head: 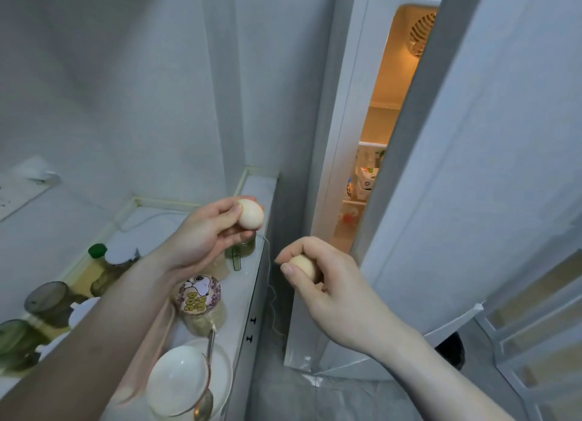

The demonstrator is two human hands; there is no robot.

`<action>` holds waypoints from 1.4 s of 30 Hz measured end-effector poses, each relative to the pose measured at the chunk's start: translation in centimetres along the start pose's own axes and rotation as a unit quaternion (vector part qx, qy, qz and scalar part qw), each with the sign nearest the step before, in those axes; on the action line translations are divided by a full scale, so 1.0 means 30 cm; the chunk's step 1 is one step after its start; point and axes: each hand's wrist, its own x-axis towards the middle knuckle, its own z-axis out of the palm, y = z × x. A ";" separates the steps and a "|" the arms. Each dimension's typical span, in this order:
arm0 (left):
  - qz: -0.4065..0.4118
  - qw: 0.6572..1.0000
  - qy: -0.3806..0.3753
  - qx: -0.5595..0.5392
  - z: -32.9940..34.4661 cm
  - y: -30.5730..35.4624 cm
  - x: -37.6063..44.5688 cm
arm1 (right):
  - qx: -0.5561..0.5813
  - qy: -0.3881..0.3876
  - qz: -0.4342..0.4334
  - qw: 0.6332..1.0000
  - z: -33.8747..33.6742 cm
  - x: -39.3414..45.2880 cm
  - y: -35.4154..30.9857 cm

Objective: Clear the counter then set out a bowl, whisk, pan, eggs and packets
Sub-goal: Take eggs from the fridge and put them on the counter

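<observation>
My left hand holds a pale egg between thumb and fingers, above the right end of the white counter. In my right hand sits a second egg, held in the gap between the counter and the fridge. A clear glass bowl stands on the counter near the bottom of the view, with a metal spoon leaning in it. No whisk, pan or packets show.
The fridge door stands slightly ajar, lit shelves showing through the gap. On the counter stand a jar with a cartoon-dog lid, a small glass mug, a green-capped bottle and dark-lidded jars. A thin cord hangs off the counter's edge.
</observation>
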 end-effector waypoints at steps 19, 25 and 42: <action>0.010 0.998 0.051 0.029 0.025 0.032 0.077 | 0.091 -0.066 0.003 0.994 -0.099 0.192 0.161; 0.016 0.994 0.108 0.028 0.059 0.034 0.080 | 0.114 -0.111 -0.035 0.987 -0.134 0.261 0.210; 0.020 0.956 0.293 0.016 0.330 -0.046 0.003 | 0.120 -0.152 -0.073 0.978 -0.295 0.444 0.471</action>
